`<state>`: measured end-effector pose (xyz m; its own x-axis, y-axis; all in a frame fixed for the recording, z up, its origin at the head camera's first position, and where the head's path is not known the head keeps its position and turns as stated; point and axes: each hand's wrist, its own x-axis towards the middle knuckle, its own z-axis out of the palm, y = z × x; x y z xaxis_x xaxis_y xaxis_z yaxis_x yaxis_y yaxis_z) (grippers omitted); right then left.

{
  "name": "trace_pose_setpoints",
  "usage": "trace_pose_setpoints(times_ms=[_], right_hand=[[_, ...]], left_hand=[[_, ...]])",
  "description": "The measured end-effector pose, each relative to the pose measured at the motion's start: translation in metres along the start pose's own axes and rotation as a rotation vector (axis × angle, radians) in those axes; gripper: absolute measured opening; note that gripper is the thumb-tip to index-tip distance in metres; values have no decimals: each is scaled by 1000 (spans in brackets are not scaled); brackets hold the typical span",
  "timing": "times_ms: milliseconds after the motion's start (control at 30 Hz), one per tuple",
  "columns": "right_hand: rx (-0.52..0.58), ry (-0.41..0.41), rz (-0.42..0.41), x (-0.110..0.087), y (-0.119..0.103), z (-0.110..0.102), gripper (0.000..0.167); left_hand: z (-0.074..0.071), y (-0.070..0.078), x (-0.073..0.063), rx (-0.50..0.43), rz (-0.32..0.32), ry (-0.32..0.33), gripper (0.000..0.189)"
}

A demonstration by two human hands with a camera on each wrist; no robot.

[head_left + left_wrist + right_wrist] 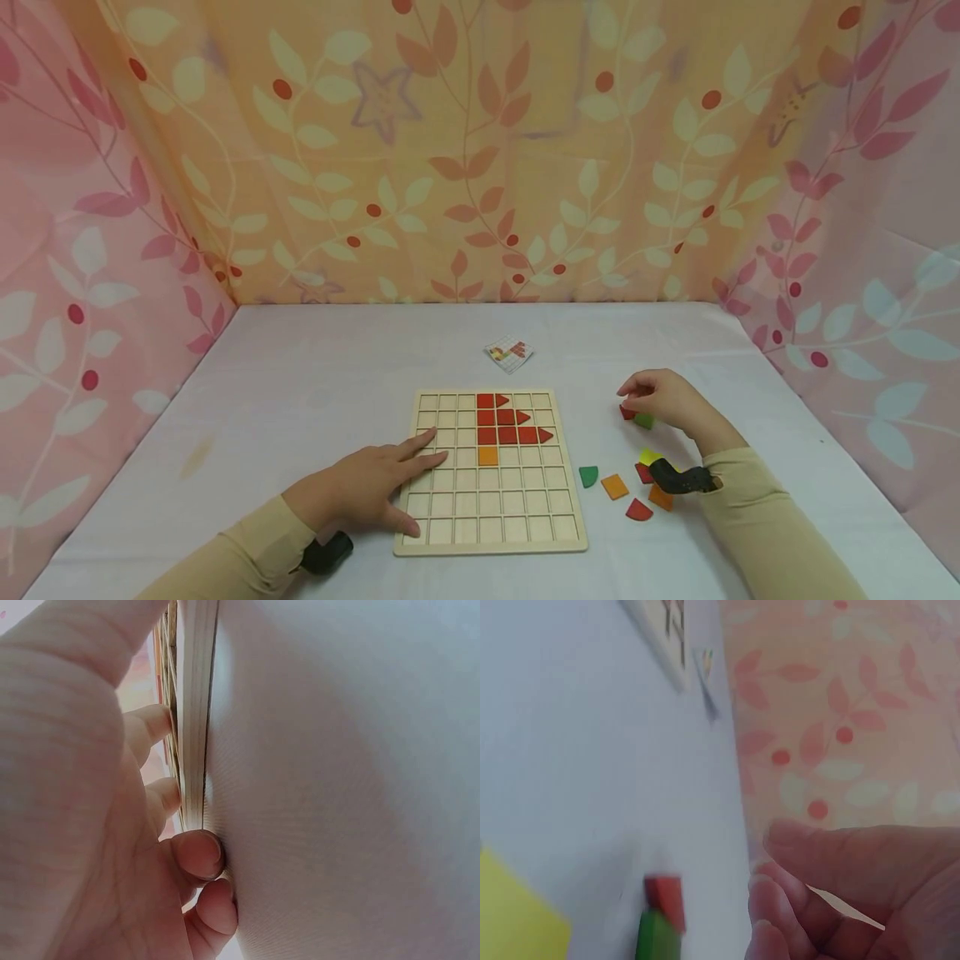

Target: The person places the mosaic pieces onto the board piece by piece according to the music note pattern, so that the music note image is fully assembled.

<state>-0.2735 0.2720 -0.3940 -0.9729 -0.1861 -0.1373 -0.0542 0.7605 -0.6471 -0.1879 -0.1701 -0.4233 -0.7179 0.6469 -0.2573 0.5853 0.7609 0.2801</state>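
The left hand (366, 482) is spread wide over the left side of the wooden board (491, 551), thumb and two fingers resting on it; it grips nothing. What the head view hides, the left wrist view shows: two more fingertips bent below the board's edge, down at the white cloth (322, 787).

The right hand (660, 398) is to the right of the board, fingers loosely bent, thumb tip close to the forefinger. From the head view the fingers seem to meet a red piece (627, 413) beside a green piece (643, 422); the right wrist view shows both lying on the cloth, apart from the fingers, with nothing visible in the hand's grasp. It also shows a yellow piece (517, 915) broadly, which the black band (678, 479) partly covers from above.

Only the head view shows the board's layout: three far rows of red squares (507, 436), each ending in a red triangle, and one orange square (487, 456) just nearer. Beyond the board lies a small picture card (509, 353).
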Motion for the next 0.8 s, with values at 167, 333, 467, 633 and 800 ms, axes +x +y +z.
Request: trace_pose_setpoints(times_ms=[167,333,467,633,800], right_hand=[[-7,11,68,-3,21,-4,16],[-6,19,119,-4,36,-6,21],[-31,8,152,-5,42,-6,25],[-44,-6,146,-6,44,-4,26],[-60,-18,110,-4,41,-1,23]], left_hand=[[0,-1,0,0,5,5,94],[1,-1,0,-11,-2,1,93],[0,-1,0,-19,-4,1,93],[0,0,0,-15,-6,0,94],[-1,1,0,-8,-8,2,94]])
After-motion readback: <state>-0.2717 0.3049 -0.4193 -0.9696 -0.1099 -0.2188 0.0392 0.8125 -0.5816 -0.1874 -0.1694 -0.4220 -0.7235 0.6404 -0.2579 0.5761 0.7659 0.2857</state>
